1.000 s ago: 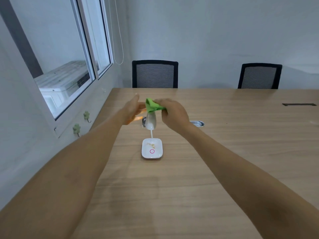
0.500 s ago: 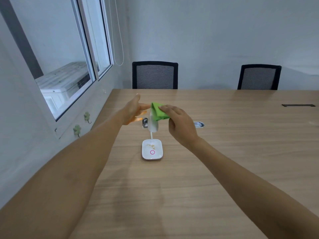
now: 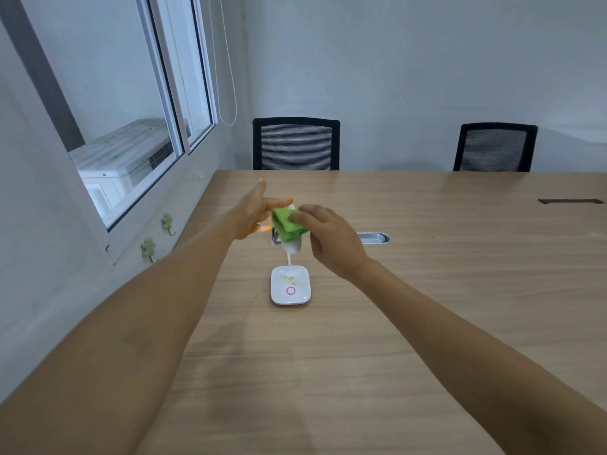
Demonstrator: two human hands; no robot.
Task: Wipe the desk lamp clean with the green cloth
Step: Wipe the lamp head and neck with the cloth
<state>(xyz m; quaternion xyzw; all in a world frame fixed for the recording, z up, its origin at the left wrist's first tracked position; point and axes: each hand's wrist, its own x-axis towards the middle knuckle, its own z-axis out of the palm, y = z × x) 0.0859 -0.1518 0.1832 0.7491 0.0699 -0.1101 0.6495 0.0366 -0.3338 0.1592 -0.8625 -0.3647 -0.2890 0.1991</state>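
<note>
A small white desk lamp stands on the wooden table, its square base bearing a pink ring and some yellowish crumbs. Its head leans toward me on a thin neck. My right hand presses a folded green cloth onto the top of the lamp head. My left hand is on the left side of the lamp head, fingers spread, thumb up; whether it grips the head is hidden by the cloth.
The wooden table runs along a wall with a window on the left. Two black mesh chairs stand at the far edge. A metal cable grommet lies just right of the lamp.
My right hand has slid the green cloth down along the lamp head toward me. The left hand has stayed beside the head.
</note>
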